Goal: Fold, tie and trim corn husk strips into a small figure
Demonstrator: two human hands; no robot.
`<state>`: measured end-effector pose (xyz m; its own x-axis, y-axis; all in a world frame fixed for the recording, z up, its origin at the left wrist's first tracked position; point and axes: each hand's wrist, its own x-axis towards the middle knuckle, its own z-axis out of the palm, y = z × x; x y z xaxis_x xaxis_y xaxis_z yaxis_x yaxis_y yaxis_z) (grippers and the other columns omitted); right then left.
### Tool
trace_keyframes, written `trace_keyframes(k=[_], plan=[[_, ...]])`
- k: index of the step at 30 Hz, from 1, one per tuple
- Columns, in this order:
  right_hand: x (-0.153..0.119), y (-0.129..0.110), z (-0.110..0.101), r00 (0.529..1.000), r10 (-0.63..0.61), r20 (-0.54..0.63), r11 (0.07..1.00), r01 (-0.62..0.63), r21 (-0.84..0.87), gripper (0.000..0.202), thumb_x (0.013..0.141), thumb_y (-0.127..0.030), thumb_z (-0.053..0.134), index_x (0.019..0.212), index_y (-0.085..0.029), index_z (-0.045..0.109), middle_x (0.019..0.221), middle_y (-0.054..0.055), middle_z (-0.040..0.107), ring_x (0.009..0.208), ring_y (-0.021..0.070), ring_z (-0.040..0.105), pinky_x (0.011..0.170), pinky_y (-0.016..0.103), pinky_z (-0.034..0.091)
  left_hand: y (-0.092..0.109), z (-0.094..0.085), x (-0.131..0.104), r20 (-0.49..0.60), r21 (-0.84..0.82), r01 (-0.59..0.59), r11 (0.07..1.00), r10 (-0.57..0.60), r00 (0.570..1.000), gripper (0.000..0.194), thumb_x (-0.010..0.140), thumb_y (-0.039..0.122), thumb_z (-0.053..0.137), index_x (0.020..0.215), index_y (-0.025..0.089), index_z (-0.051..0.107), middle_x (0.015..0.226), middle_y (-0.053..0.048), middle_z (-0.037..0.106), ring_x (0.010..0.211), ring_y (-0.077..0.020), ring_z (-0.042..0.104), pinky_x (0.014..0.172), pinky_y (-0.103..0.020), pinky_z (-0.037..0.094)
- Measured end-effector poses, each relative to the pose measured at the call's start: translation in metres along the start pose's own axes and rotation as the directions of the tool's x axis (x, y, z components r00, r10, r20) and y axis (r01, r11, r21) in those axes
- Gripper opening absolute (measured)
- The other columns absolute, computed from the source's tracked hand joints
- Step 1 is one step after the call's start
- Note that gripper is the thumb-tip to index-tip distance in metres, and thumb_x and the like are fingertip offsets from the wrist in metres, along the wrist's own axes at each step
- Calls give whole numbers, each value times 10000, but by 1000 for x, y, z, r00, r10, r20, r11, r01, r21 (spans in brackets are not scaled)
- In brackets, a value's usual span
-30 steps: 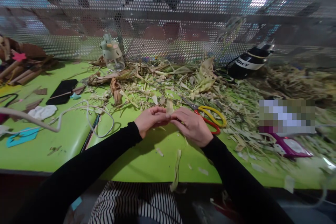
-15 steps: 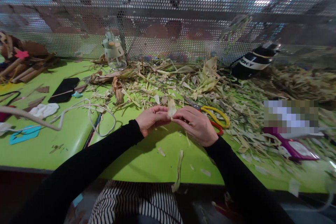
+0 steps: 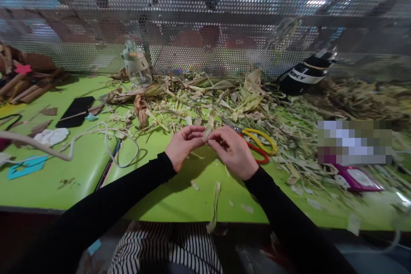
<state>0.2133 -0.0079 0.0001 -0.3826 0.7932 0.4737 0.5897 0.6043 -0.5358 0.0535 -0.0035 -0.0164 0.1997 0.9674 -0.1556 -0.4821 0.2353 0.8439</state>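
A pale strip of dried husk (image 3: 209, 123) stands up between my two hands, above the green table (image 3: 180, 199). My left hand (image 3: 186, 144) pinches its lower end between thumb and forefinger. From the right, my right hand (image 3: 233, 150) also has thumb and fingertips closed at the strip's base. Scissors with a yellow and a red handle (image 3: 260, 139) lie just beyond my right hand, partly hidden by it. A longer curled strip (image 3: 215, 205) rests at the table's front edge.
Husk scraps (image 3: 180, 98) spread across the back and right. A clear bottle (image 3: 137, 66) and a black bottle (image 3: 305, 75) stand at the mesh wall. Phone (image 3: 75, 111), white cable (image 3: 105, 137) and blue tag (image 3: 27, 167) lie left; a magenta object (image 3: 359, 178) lies right.
The husk strip now appears narrower and leans to the right. My right hand's fingers have spread slightly apart from each other, and the whole view has shifted a little.
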Motion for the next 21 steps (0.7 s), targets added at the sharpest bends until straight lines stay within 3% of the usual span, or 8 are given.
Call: trace_keyframes(k=[4, 8, 15, 18, 21], plan=[[-2, 1, 6, 977, 212, -2, 965, -209, 156, 110, 833, -291, 572, 796, -188, 559, 794, 34, 550, 649, 139, 520, 540, 264, 452, -3, 3, 0, -40, -55, -56, 997, 54, 998, 339, 571, 120, 768, 883, 144, 637, 728, 25, 631, 686, -75, 587, 777, -256, 448], [-2, 3, 11, 930, 359, 80, 831, -357, 427, 188, 787, -359, 614, 771, -183, 551, 779, 21, 570, 644, 131, 548, 552, 269, 482, -5, 5, 0, -38, -57, -126, 990, 124, 992, 374, 576, 124, 759, 928, 147, 638, 748, 25, 631, 716, -70, 587, 771, -231, 444], [-1, 5, 14, 901, 432, 26, 729, -367, 577, 304, 685, -289, 707, 811, -204, 445, 728, -34, 543, 657, 106, 540, 616, 254, 469, -3, 8, -4, -37, 45, -160, 986, 162, 986, 307, 617, 97, 704, 910, 153, 629, 754, 28, 620, 722, -71, 576, 752, -229, 452], [-2, 3, 13, 911, 412, -11, 753, -334, 567, 341, 684, -286, 712, 853, -212, 426, 728, -37, 542, 667, 109, 545, 621, 254, 463, 1, 6, -3, -22, 195, -197, 961, 205, 978, 239, 642, 93, 688, 866, 145, 624, 788, 8, 634, 754, -81, 580, 768, -238, 456], [-1, 1, 8, 921, 389, -12, 784, -325, 530, 331, 710, -287, 695, 874, -212, 418, 730, -31, 552, 659, 113, 551, 610, 255, 456, 4, 3, -1, 47, 249, -126, 960, 118, 992, 209, 656, 110, 690, 849, 132, 612, 754, 4, 630, 685, -77, 576, 717, -243, 470]])
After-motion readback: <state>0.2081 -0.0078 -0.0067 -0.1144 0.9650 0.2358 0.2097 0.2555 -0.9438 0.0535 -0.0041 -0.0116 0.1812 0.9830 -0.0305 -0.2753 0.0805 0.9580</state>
